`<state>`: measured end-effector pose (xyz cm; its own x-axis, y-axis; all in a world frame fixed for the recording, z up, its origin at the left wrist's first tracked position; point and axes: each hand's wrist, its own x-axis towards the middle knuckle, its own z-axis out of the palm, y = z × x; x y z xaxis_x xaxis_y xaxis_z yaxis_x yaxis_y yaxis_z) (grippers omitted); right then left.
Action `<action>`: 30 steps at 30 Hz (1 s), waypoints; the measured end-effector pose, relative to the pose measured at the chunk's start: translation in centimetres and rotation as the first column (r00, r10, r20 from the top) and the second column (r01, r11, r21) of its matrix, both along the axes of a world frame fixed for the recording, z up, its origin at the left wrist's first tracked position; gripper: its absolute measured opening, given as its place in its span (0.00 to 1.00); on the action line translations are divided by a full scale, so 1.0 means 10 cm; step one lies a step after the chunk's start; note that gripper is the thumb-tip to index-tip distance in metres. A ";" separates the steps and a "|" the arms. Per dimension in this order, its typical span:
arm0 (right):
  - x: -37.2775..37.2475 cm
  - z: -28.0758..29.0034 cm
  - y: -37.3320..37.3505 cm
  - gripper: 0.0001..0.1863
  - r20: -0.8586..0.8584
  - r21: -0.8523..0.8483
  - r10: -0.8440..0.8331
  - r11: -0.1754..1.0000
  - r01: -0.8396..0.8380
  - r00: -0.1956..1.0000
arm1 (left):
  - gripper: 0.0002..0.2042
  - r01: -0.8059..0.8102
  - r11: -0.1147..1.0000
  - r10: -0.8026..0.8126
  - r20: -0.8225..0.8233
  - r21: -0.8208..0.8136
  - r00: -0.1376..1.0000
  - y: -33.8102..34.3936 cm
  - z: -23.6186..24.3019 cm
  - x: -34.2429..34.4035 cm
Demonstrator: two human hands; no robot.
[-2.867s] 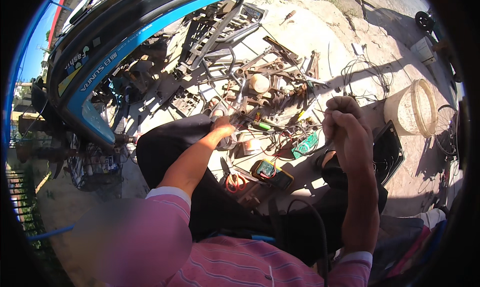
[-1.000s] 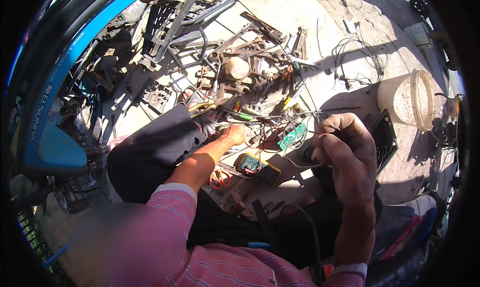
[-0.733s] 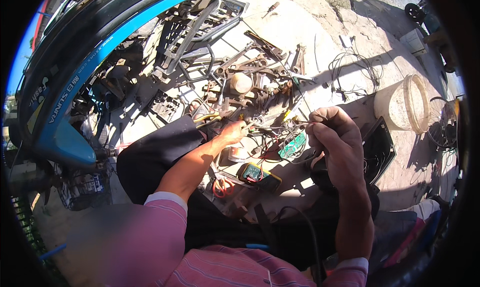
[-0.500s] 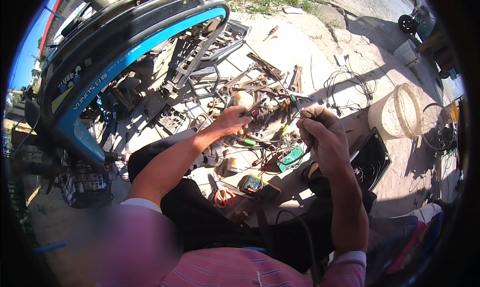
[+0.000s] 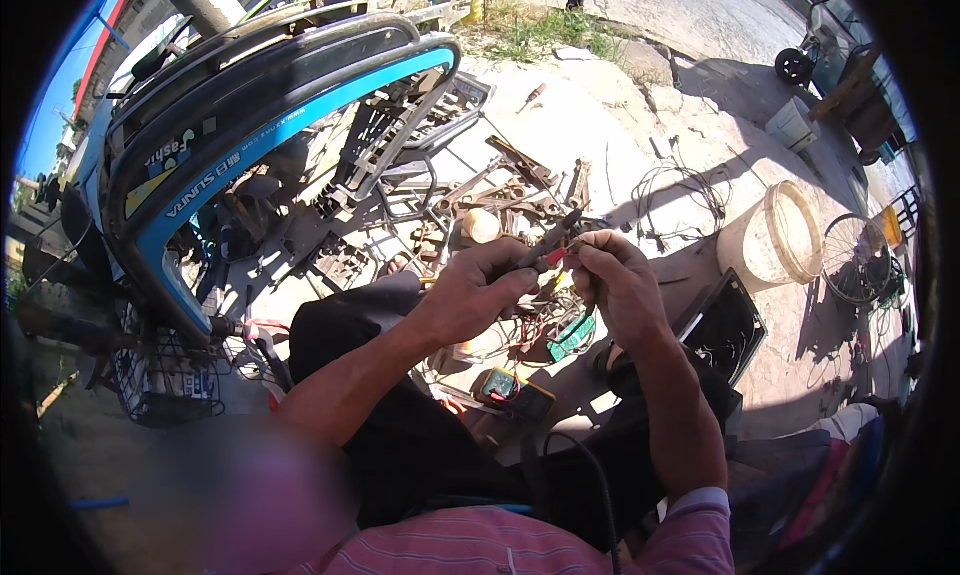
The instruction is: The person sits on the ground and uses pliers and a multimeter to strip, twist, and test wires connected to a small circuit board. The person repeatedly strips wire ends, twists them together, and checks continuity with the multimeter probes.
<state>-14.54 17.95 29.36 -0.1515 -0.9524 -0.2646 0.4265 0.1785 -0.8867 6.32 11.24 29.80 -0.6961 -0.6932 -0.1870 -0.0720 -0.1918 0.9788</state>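
My left hand (image 5: 470, 297) is closed around a dark slim tool (image 5: 560, 232) that points up and to the right; its exact kind is hard to make out. Just beside it, my right hand (image 5: 622, 283) pinches the end of a thin wire, mostly hidden by the fingers. A small red piece (image 5: 556, 256) shows between the two hands, which nearly touch. Below them lie a yellow-edged multimeter (image 5: 503, 386) and a green printed piece (image 5: 572, 341) among loose wires. A black cable (image 5: 597, 457) curves over my lap.
A pile of wrenches and metal parts (image 5: 515, 187) covers the ground ahead. At left stands a blue-and-black scooter body (image 5: 300, 110). To the right are a coil of cable (image 5: 683, 197), a whitish bucket (image 5: 742, 247), a black tray (image 5: 738, 325) and a spoked wheel (image 5: 858, 260).
My left hand has moved right with the dark tool, up against my right hand. My right hand has shifted slightly left. The scissors beside the multimeter are now mostly hidden by my left arm.
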 end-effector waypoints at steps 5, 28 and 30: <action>-0.02 -0.05 -0.05 0.05 -0.008 -0.002 0.011 1.000 -0.011 1.000 | 0.08 -0.014 0.999 0.016 0.073 -0.030 0.997 -0.08 -0.02 0.00; -0.01 -0.03 0.01 0.07 0.135 -0.068 -0.113 0.990 0.123 0.984 | 0.09 -0.009 0.999 0.012 0.059 -0.043 0.998 0.02 -0.07 -0.17; 0.01 -0.01 0.01 0.08 0.127 -0.080 -0.143 0.985 0.154 0.981 | 0.08 0.007 0.998 -0.004 0.055 -0.057 0.998 0.02 -0.12 -0.16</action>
<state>-14.46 18.05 29.24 -0.2653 -0.9421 -0.2052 0.5473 0.0280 -0.8365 4.73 11.41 28.60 -0.6896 -0.7001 -0.1853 -0.1271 -0.1350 0.9827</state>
